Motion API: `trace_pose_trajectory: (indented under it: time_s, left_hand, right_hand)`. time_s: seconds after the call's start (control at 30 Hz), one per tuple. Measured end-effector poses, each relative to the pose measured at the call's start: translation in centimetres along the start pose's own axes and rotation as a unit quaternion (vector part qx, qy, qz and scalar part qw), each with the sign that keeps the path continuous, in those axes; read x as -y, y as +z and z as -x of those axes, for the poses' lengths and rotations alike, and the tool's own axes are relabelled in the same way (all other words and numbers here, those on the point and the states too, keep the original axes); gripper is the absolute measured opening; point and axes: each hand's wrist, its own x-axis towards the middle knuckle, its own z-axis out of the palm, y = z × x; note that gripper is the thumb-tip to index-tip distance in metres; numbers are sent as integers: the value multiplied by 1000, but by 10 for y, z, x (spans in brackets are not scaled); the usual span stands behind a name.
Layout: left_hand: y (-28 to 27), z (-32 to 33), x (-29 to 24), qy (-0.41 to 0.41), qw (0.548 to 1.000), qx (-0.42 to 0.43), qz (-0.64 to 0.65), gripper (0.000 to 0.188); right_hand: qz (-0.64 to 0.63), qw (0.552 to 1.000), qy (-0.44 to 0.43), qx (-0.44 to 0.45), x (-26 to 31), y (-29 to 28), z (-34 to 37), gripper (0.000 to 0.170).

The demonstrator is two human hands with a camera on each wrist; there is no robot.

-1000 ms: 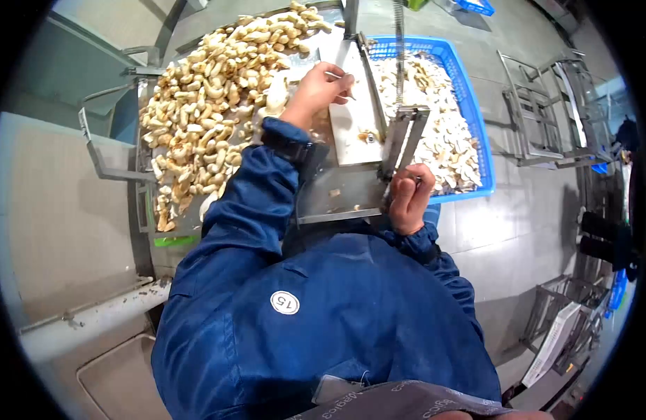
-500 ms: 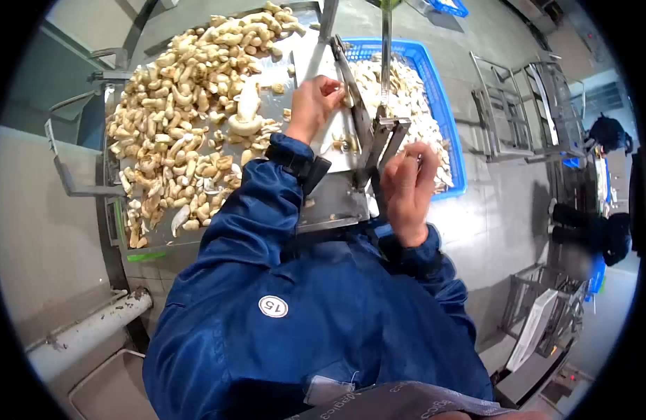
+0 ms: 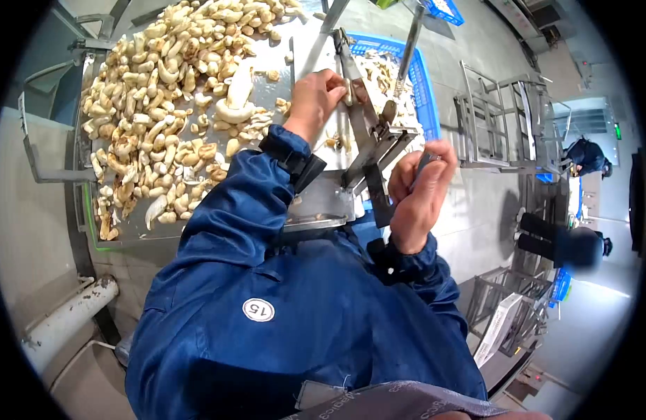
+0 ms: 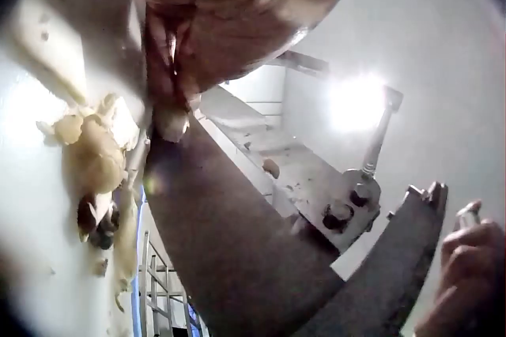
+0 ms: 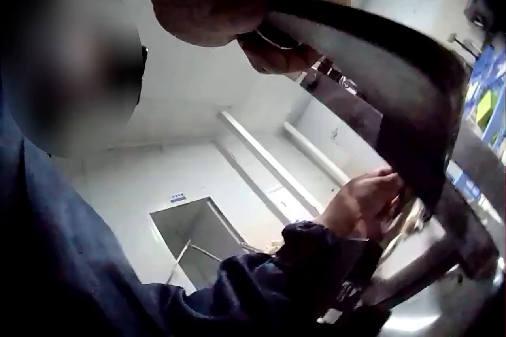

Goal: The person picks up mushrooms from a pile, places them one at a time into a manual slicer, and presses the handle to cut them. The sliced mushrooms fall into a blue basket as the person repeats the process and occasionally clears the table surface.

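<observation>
Our left hand [image 3: 314, 101] pinches a slim pale mushroom piece [image 3: 349, 92] between thumb and fingertips, right beside the upright metal blade [image 3: 361, 117] of a lever cutter. Our right hand [image 3: 422, 199] is clenched around the cutter's grey handle [image 3: 426, 164], nearer our body and to the right of the blade; the right wrist view shows those fingers wrapped over a dark curved bar. Beneath the left hand lies a white board [image 3: 306, 63], and from the left wrist we see mushroom scraps [image 4: 99, 155] on it, close to the blade.

To our left, a large heap of whole mushrooms [image 3: 172, 91] covers much of a metal tray, with one big pale mushroom [image 3: 237, 94] lying between heap and hand. Beyond the blade, on our right, a blue basket [image 3: 427, 87] holds cut white pieces [image 3: 376, 71]. We wear dark blue sleeves [image 3: 228, 210]. Metal racks [image 3: 482, 115] stand on the floor farther right.
</observation>
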Motion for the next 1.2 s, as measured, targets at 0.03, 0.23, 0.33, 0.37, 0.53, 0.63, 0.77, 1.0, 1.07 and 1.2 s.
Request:
trace_pose_trajectory:
  time_s: [0.03,0.23,0.33,0.37,0.53,0.63,0.77,1.0,1.07,1.2]
  left_hand:
    - [-3,2,-2,4,1000,8,0,18]
    - [0,-2,5,30,1000,-6,-2,18]
    - [2,2,5,65,997,-28,25,18]
    - [5,0,6,51,998,-23,17,18]
    - [4,-1,13,32,999,-4,19,18]
    - [8,-5,19,26,998,2,55,18]
    - [4,0,6,23,1000,-1,13,19]
    - [2,1,6,42,999,-32,-9,21]
    - [4,0,7,31,999,-24,14,22]
    - [6,-2,5,18,999,-37,-34,22]
  right_hand:
    - [21,1000,-16,4,-14,-5,6,22]
    - [37,996,-86,-17,-87,-26,42,27]
    - [14,1000,11,4,-4,-3,4,21]
    - [0,1000,0,6,-1,-1,1,22]
    - [91,986,-138,-19,-108,-31,49,30]
    - [49,995,-86,4,-79,-24,37,28]
    - [17,1000,11,-4,1,1,4,18]
    - [100,984,-144,-22,-115,-29,51,29]
    - [96,988,-121,-22,-120,-34,55,30]
    - [23,998,-63,7,-68,-22,35,26]
